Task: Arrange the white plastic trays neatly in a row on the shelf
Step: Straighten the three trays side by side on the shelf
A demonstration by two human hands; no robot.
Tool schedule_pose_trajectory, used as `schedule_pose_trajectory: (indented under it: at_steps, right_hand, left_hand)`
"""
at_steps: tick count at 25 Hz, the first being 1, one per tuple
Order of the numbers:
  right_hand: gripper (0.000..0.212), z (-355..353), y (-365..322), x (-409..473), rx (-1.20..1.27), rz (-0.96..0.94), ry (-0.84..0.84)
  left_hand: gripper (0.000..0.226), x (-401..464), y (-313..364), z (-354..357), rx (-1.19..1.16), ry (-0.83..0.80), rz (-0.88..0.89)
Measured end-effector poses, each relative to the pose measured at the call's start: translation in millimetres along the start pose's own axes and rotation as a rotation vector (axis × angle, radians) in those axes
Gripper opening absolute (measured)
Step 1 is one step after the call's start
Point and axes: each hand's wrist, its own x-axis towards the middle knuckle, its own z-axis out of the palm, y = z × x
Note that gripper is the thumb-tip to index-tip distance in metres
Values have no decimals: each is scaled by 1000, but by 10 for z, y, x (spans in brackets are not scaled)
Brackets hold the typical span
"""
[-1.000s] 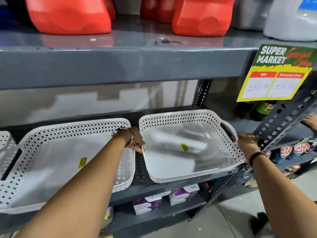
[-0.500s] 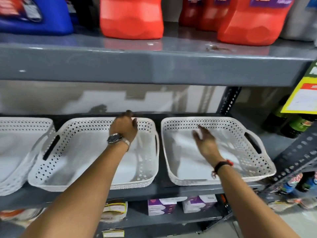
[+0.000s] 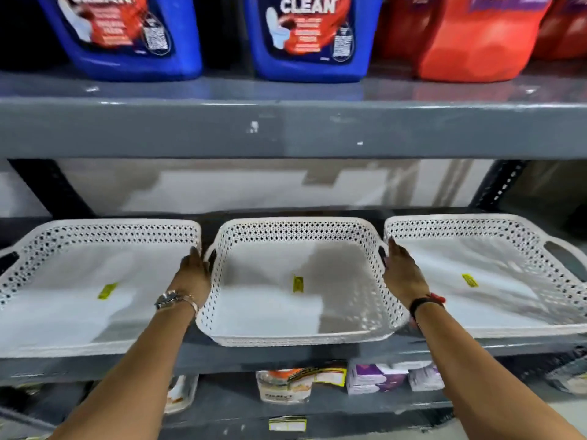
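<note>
White perforated plastic forms all three trays standing in a row on the grey metal shelf (image 3: 286,354). We hold the middle tray (image 3: 301,339) between both hands. Our left hand (image 3: 195,274) lies flat against its left wall at the handle slot, fingers extended and together, not curled around the rim. Our right hand (image 3: 401,274) presses the right wall in the same manner, palm inward, fingers straight. Neither hand pinches anything; the tray is braced between the two palms.

Outboard of the left hand, the left tray (image 3: 104,225) sits just beside the middle tray, its rim near the fingertips. Outboard of the right hand, the right tray (image 3: 476,219) sits equally close. Each tray floor carries a small yellow sticker (image 3: 297,284).

We wear a metal wristwatch (image 3: 173,300) on the left wrist and a black band (image 3: 424,303) on the right. Above the hands, blue cleaner jugs (image 3: 305,36) and an orange jug (image 3: 476,42) stand on the upper shelf. Below the hands, small boxed and bagged goods (image 3: 374,377) occupy the lower shelf.
</note>
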Motion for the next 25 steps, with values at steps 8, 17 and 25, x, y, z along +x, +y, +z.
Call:
schedule_pose_trajectory:
  at_steps: [8,17,25]
  right_hand:
    - [57,29,-13,13,-79,-60,36]
    - [63,82,17,70,-115,-117,71]
    - [61,109,-41,494,-107,-151,83]
  left_hand:
    - [43,-20,126,-7,-10,67,25]
    - [70,79,75,132,-20,32,47]
    - [63,385,219,134,-16,63,71]
